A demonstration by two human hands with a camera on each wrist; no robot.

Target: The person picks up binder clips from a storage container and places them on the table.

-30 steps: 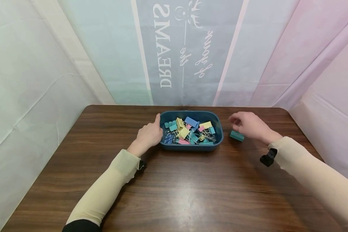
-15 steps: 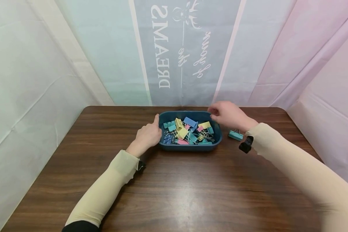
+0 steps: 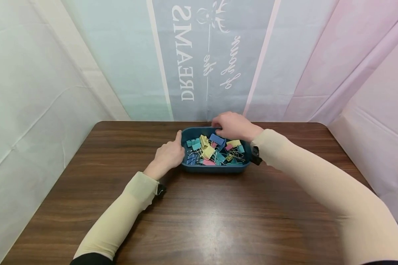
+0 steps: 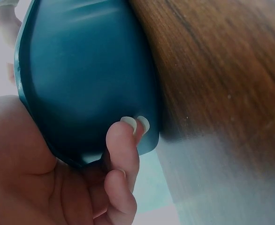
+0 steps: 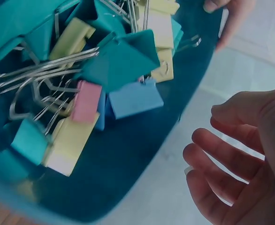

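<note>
A dark teal plastic bin (image 3: pixel 215 169) holds a jumble of binder clips (image 3: pixel 208 151) in yellow, blue, pink and teal. My left hand (image 3: pixel 168 154) grips the bin's left end, one finger along the rim; in the left wrist view its bent fingers (image 4: pixel 122 145) lie against the outer wall. My right hand (image 3: pixel 233 126) hovers at the bin's back rim. Seen from the right wrist, the right hand (image 5: pixel 240 159) has loosely bent, spread fingers with nothing between them, beside the rim. A blue clip (image 5: pixel 135 99) and a pink clip (image 5: pixel 86 102) lie inside near that wall.
The bin stands near the back edge of a brown wooden table (image 3: pixel 199 213). A printed cloth (image 3: pixel 219 66) hangs directly behind it, with pale cloth on both sides. My right sleeve (image 3: pixel 305 165) crosses the table right of the bin.
My right hand has moved left from beside a lone teal binder clip on the table to the bin's back rim. That clip is now hidden behind the right forearm. My left hand stays put.
</note>
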